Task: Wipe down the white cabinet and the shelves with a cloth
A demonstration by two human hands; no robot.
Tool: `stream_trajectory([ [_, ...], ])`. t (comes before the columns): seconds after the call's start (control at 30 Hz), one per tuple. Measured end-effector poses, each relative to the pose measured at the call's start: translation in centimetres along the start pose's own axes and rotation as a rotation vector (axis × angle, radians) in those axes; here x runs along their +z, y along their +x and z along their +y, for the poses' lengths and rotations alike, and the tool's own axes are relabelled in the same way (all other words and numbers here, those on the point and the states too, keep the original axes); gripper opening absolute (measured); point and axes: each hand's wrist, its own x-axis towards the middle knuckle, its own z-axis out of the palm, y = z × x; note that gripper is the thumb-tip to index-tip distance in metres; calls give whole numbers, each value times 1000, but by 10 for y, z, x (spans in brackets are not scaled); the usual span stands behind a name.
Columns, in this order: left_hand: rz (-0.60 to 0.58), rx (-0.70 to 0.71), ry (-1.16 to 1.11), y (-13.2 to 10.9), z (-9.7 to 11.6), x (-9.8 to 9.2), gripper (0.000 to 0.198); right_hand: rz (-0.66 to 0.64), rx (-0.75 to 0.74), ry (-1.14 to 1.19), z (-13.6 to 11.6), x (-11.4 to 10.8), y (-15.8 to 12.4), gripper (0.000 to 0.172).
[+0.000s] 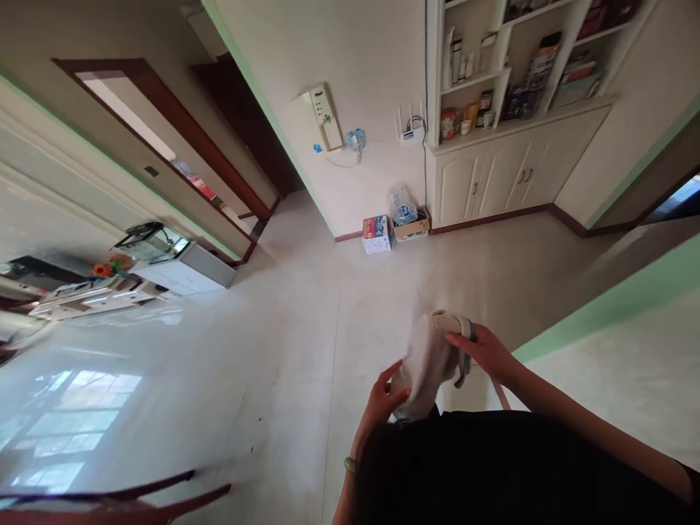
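Near the bottom centre of the frame, the left hand [383, 405] and right hand [484, 352] both grip a crumpled pale cloth [426, 364], held above the floor [306, 292].

The one head-worn view looks forward and down from just above the person, its frame tilted, close over the hands [486, 354] and wide across the floor [328, 292] to the far wall [372, 73].

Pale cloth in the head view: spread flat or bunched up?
Bunched up: the pale cloth is gathered in folds between the left hand and right hand.
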Motion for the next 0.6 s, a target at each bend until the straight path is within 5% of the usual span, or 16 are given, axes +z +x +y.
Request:
stream_trajectory([
  [0.13, -157, 161, 223, 118, 48, 2, 65, 125, 54, 8, -13, -26, 97, 60],
  [0.27, -379, 258, 432, 234, 129, 19, 24, 234, 71, 100, -28, -63, 178, 68],
  [0.33, -354, 357, 556, 288, 171, 35, 8, 330, 77, 145, -32, -88, 209, 65],
  [0.47, -138, 579, 630, 380, 250, 73, 17, 638, 109, 232, -18, -154, 261, 52],
  [0.6, -324, 624, 494, 453, 316, 128, 26, 837, 194, 253, 21, -226, 315, 47],
])
